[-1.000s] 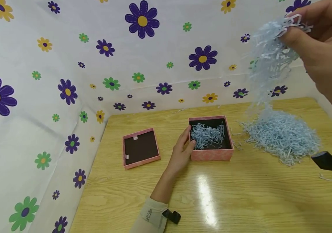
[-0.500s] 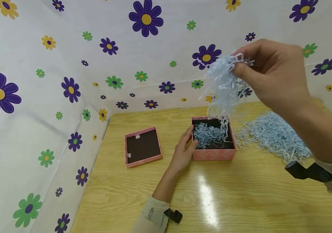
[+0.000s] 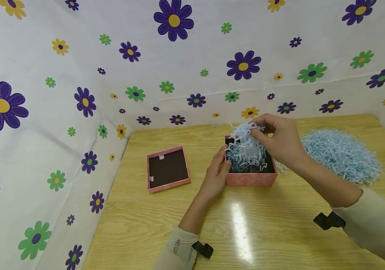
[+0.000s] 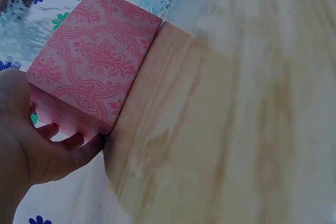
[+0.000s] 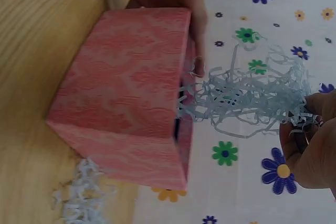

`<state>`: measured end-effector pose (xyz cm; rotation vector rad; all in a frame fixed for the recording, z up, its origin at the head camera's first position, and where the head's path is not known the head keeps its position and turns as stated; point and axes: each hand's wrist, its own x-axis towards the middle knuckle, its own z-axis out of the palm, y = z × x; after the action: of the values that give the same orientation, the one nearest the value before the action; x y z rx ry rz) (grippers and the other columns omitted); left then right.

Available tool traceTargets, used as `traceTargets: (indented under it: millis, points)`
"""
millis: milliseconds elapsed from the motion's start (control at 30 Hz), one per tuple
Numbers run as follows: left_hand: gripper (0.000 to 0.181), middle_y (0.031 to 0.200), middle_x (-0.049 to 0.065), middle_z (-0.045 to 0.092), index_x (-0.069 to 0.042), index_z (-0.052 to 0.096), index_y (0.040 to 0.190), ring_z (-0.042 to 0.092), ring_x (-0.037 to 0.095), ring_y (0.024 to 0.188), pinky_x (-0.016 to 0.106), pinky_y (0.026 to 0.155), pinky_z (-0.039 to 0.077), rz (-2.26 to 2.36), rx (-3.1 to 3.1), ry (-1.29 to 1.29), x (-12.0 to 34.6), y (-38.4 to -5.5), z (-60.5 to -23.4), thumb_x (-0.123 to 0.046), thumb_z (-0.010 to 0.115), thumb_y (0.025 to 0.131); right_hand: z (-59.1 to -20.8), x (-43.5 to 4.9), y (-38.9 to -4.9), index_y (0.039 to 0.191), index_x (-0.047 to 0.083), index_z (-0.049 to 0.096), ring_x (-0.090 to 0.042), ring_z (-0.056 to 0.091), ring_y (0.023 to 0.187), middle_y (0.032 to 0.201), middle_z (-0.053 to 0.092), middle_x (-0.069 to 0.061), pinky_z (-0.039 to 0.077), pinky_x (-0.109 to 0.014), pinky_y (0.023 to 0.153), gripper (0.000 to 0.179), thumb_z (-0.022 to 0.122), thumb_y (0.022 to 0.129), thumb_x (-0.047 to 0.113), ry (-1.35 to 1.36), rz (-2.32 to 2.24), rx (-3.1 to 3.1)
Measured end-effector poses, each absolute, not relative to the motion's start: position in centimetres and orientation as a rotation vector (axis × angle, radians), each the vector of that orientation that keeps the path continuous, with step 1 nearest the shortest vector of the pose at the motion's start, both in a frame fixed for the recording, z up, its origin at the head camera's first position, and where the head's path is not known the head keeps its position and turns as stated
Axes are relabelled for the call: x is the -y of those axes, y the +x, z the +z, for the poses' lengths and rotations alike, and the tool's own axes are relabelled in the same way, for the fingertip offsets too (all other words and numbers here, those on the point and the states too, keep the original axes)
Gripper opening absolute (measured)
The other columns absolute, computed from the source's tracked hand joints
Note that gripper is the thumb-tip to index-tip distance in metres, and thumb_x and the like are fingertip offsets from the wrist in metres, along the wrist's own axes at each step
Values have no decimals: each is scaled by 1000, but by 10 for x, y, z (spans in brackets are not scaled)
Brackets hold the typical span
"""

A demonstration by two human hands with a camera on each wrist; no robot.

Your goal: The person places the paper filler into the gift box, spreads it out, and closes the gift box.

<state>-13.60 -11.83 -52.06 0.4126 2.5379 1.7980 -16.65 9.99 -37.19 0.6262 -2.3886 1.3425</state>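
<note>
1. Left hand (image 3: 215, 177), fingers bent, is gripping the pink box (image 3: 251, 179) on the desk (image 3: 138, 232).
2. Right hand (image 3: 281, 140) is pinching blue shreds (image 3: 247, 148); these are hanging into the box, partly masking its interior.
3. Left wrist view is cropping the right hand.

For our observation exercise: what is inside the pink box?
Blue shreds lie inside the dark-lined box; the right hand holds another bunch over them, hiding some. Whatever they cover cannot be seen.

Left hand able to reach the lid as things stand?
Probably yes: nothing shows between the left hand and lid, but that hand would likely have to let go of the box.
</note>
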Motion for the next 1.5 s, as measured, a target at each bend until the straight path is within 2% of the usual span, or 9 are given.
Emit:
traceTargets:
  millis: [167,333,500,767,1000,1200,1400,1467,1500]
  points:
    - [58,175,-10,21,-36,21,170,21,15,160,51,128,24,1746,-2543,390,119,-135,-517,-38,39,115,-414,-98,-169,111,5,78,-16,60,71,90,75,-7,46,-22,61,15,76,96,2,664,1270,2475]
    - [57,174,-13,20,-36,21,170,19,15,160,51,128,23,1740,-2528,383,119,-134,-515,-38,37,115,-442,-94,-167,111,5,78,-16,62,75,96,75,-8,51,-33,67,17,77,95,1,722,1169,2595]
    - [56,175,-12,19,-35,19,171,18,17,161,57,127,22,1761,-2500,387,118,-134,-515,-38,33,117,-450,-94,-165,113,4,78,-16,68,81,106,78,-10,57,-37,71,18,77,95,3,847,1155,2723]
    - [55,174,-14,19,-34,19,171,17,17,161,57,128,19,1774,-2489,404,120,-133,-517,-39,28,117,-446,-108,-169,126,3,74,-28,74,104,119,75,-12,61,-48,89,34,82,94,11,996,1361,2799]
    - [56,174,-14,21,-33,20,171,19,15,161,53,129,21,1776,-2499,389,119,-134,-518,-38,32,117,-437,-138,-167,125,9,75,-18,72,98,117,76,-9,59,-26,82,26,75,100,13,854,1370,2737]
    - [56,174,-14,21,-32,20,171,19,15,161,53,128,21,1759,-2523,387,116,-135,-519,-35,33,117,-435,-184,-169,123,8,76,6,67,94,116,76,-10,54,-11,77,21,70,104,14,602,1388,2661]
    - [56,174,-12,22,-32,21,171,20,15,160,52,128,22,1747,-2539,370,116,-134,-517,-35,34,116,-448,-242,-170,125,2,72,20,57,87,105,66,23,50,-9,69,30,69,105,25,263,1302,2709]
    - [56,174,-11,22,-32,21,171,20,16,160,53,128,22,1741,-2540,366,117,-134,-517,-35,34,117,-454,-259,-168,130,1,69,17,55,90,114,68,13,49,-9,65,39,67,106,31,152,1271,2747]
    - [56,174,-11,22,-31,21,171,20,17,161,53,128,21,1737,-2541,367,117,-134,-517,-36,34,117,-457,-267,-167,133,0,67,9,60,96,121,69,4,47,-8,66,42,66,106,33,104,1252,2764]
